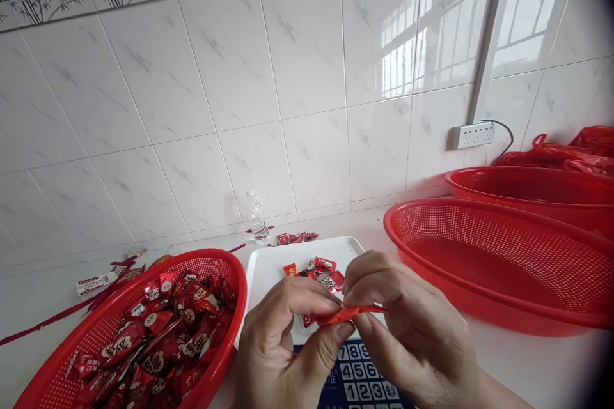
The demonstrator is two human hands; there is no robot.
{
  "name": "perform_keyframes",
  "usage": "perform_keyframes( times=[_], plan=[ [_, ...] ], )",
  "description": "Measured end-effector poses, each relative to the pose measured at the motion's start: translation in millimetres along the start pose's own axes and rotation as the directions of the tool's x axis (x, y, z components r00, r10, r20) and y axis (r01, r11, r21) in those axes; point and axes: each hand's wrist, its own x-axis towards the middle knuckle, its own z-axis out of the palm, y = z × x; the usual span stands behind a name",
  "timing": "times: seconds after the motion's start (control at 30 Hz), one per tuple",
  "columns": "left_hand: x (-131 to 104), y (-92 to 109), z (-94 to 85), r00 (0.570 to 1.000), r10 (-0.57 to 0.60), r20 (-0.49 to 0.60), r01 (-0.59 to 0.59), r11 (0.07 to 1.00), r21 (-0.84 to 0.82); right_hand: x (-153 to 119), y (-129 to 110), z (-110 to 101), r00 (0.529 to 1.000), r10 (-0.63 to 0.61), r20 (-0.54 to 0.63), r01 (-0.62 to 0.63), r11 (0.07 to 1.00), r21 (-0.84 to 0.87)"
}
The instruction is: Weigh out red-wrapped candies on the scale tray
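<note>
Pinching a red wrapper [346, 314] tight with both left hand [288, 335] and right hand [422, 326], held up near the number pad [362, 370]. Not put down yet; can't tell if open or sealed. Behind that, seeing a few loose sweets [330, 281] on the white tray [263, 268]. Looks far from done, with a big pile of sweets [158, 339] in the red basket [96, 326] on the left.

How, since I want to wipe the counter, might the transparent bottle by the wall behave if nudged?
The bottle stands upright and looks tall and narrow, so it would probably tip fairly easily. Its rounded sides suggest it may then roll.
</note>
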Motion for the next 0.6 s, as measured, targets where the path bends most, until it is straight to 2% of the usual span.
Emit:
perform_keyframes(
  times=[0.23, 0.4, 0.6],
  plan=[
    [-1.5, 1.7, 0.8, 0.999, -0.044, -0.02, 0.042, 0.998, -0.056, 0.1, 2.6, -1.8, 0.998, 0.031, 0.046, -0.035, 0.995, 0.093],
    [-2.5, 2.0, 0.3, 0.997, -0.073, -0.027, 0.071, 0.996, -0.047, 2.2, 0.0, -2.4, 0.997, 0.048, 0.052, -0.051, 0.996, 0.067],
    [-2.8, 0.8, 1.2, 0.997, -0.071, -0.019, 0.069, 0.994, -0.083, 2.6, -0.5, -4.2, 0.998, 0.005, 0.065, -0.008, 0.999, 0.045]
  ],
)
